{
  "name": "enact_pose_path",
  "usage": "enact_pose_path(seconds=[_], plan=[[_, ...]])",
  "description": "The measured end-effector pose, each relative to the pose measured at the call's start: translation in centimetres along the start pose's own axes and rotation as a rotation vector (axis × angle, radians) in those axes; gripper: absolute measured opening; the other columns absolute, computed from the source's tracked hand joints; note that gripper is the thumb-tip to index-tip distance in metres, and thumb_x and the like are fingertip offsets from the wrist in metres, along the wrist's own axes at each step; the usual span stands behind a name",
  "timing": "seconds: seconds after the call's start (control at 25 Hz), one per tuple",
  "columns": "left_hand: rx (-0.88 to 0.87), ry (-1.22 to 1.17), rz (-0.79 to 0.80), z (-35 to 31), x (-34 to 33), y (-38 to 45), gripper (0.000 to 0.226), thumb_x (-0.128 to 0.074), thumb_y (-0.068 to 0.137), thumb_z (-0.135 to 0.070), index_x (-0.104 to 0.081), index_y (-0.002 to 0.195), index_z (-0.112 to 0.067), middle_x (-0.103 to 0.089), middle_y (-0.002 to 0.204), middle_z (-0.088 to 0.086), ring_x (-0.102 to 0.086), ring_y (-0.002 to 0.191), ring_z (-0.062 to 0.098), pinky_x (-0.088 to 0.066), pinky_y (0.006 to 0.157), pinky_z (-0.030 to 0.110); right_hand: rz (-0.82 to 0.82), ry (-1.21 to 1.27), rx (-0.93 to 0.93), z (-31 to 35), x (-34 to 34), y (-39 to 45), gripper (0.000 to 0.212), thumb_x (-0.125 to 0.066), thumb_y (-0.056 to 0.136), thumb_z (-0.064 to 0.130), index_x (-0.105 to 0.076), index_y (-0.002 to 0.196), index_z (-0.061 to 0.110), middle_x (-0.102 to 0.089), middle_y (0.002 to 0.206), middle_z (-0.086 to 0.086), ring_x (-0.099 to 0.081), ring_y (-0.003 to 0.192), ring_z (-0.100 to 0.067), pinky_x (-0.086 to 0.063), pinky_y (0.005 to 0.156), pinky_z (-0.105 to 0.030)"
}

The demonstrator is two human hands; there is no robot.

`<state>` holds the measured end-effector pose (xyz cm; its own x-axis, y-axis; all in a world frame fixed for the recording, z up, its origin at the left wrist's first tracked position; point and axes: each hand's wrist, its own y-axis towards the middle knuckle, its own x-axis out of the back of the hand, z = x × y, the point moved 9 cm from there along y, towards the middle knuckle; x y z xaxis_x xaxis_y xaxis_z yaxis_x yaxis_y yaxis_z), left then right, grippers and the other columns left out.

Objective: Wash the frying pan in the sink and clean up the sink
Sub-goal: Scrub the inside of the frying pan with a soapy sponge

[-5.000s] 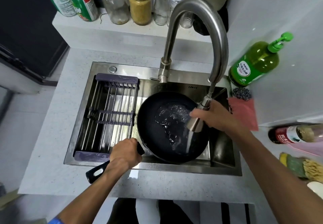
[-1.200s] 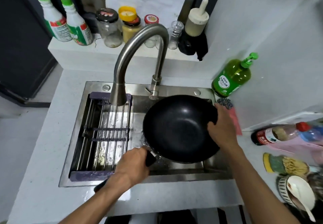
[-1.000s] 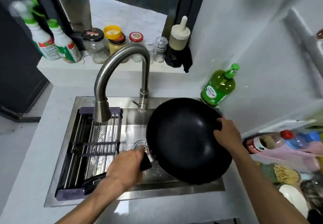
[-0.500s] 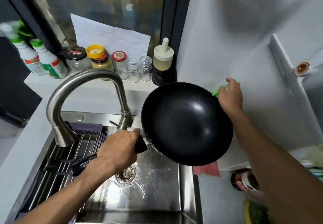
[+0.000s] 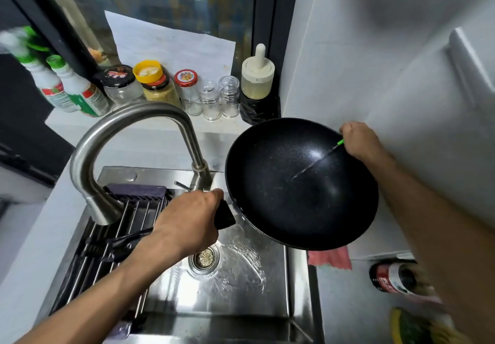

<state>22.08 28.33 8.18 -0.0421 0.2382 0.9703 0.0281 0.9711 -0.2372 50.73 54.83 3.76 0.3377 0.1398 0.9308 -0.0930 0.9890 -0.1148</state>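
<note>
Left hand (image 5: pixel 187 223) grips the handle of the pan (image 5: pixel 301 182), held tilted over the sink (image 5: pixel 241 290). Right hand (image 5: pixel 360 141) presses the soap pump (image 5: pixel 340 142); a thin stream lands inside the pan. Risk: one-handed tilt lets soap run off the rim onto the bench (image 5: pixel 345 303). Bottle hidden behind the pan.

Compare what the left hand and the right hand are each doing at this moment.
The left hand grips the frying pan's black handle over the sink; the right hand presses the green pump of a dispenser hidden behind the frying pan. The left hand is low, above the drain; the right is raised at the pan's far rim, by the wall. Both serve the pan: a thin stream lands inside it.
</note>
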Motion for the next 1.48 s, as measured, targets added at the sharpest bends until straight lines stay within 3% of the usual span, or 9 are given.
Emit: enact_pose_path(seconds=[0.32, 0.88, 1.0, 1.12, 1.16, 1.24, 1.36, 1.44, 1.48], plan=[[0.017, -0.025, 0.015, 1.1, -0.7, -1.4, 0.030, -0.055, 0.073, -0.014, -0.052, 0.102, -0.021, -0.066, 0.092, 0.006, -0.064, 0.087, 0.031, -0.050, 0.067, 0.038, -0.026, -0.075, 0.037, 0.0, 0.4, -0.2, 0.044, -0.028, 0.102, 0.021, -0.060, 0.105, -0.009, -0.057, 0.115, -0.037, -0.057, 0.104, -0.050, -0.046, 0.089, -0.048], [0.076, -0.010, -0.006, 1.4, -1.1, -2.7, 0.033, -0.055, 0.076, -0.016, -0.052, 0.109, -0.021, -0.066, 0.097, 0.007, -0.064, 0.092, 0.032, -0.047, 0.069, 0.036, -0.013, -0.063, 0.039, 1.2, 1.0, -1.3, 0.037, -0.032, 0.107, 0.016, -0.056, 0.114, -0.011, -0.052, 0.125, -0.037, -0.052, 0.114, -0.049, -0.042, 0.097, -0.050], [0.072, -0.001, 0.001, 1.7, -2.3, -3.5, 0.036, -0.054, 0.077, -0.016, -0.050, 0.113, -0.021, -0.067, 0.100, 0.006, -0.065, 0.094, 0.030, -0.048, 0.071, 0.037, -0.231, -0.017, 0.042, 3.1, 3.7, -3.7, 0.040, -0.041, 0.104, 0.029, -0.059, 0.119, -0.003, -0.053, 0.128, -0.028, -0.051, 0.117, -0.046, -0.042, 0.098, -0.048], [0.087, -0.041, 0.009, 2.2, -4.5, -5.4, 0.036, -0.054, 0.080, -0.019, -0.050, 0.116, -0.021, -0.067, 0.101, 0.005, -0.065, 0.095, 0.029, -0.048, 0.073, 0.037, -0.407, 0.206, 0.231, 10.7, 5.0, -10.4, 0.027, -0.052, 0.097, 0.024, -0.069, 0.111, 0.008, -0.068, 0.115, -0.011, -0.060, 0.107, -0.032, -0.045, 0.090, -0.037], [0.098, -0.055, 0.025, 2.5, -5.4, -6.2, 0.035, -0.054, 0.080, -0.019, -0.050, 0.115, -0.021, -0.067, 0.100, 0.005, -0.065, 0.094, 0.029, -0.048, 0.073, 0.037, -0.331, 0.361, 0.291, 14.2, 4.1, -12.7, 0.020, -0.056, 0.095, 0.021, -0.072, 0.104, 0.013, -0.073, 0.103, -0.005, -0.065, 0.094, -0.023, -0.048, 0.082, -0.033], [0.120, -0.076, 0.064, 3.4, -7.2, -8.1, 0.033, -0.052, 0.080, -0.016, -0.050, 0.113, -0.021, -0.068, 0.098, 0.005, -0.065, 0.092, 0.029, -0.048, 0.072, 0.038, 0.064, 0.764, 0.298, 21.7, -0.4, -16.9, 0.011, -0.065, 0.092, 0.016, -0.075, 0.097, 0.019, -0.075, 0.090, 0.000, -0.070, 0.080, -0.013, -0.056, 0.078, -0.031], [0.155, -0.086, 0.113, 5.1, -9.5, -10.9, 0.040, -0.052, 0.077, -0.011, -0.049, 0.116, -0.020, -0.069, 0.098, 0.006, -0.066, 0.092, 0.030, -0.047, 0.071, 0.038, 0.641, 1.115, 0.212, 32.7, -7.2, -22.4, 0.047, -0.074, 0.088, 0.021, -0.058, 0.133, 0.017, -0.064, 0.131, -0.004, -0.065, 0.114, -0.015, -0.054, 0.099, -0.038], [0.172, -0.104, 0.134, 6.2, -10.7, -12.8, 0.043, -0.053, 0.076, -0.010, -0.049, 0.118, -0.019, -0.069, 0.097, 0.007, -0.066, 0.092, 0.030, -0.048, 0.073, 0.038, 0.802, 1.232, 0.174, 38.0, -9.8, -24.5, 0.065, -0.076, 0.085, 0.025, -0.047, 0.143, 0.017, -0.053, 0.143, -0.003, -0.055, 0.127, -0.014, -0.043, 0.109, -0.039], [0.178, -0.115, 0.146, 6.9, -11.3, -13.7, 0.042, -0.053, 0.076, -0.010, -0.049, 0.117, -0.019, -0.069, 0.098, 0.006, -0.065, 0.093, 0.030, -0.048, 0.073, 0.038, 0.840, 1.280, 0.167, 40.1, -10.5, -24.9, 0.058, -0.075, 0.086, 0.023, -0.050, 0.137, 0.016, -0.057, 0.137, -0.002, -0.055, 0.122, -0.011, -0.039, 0.107, -0.035]])
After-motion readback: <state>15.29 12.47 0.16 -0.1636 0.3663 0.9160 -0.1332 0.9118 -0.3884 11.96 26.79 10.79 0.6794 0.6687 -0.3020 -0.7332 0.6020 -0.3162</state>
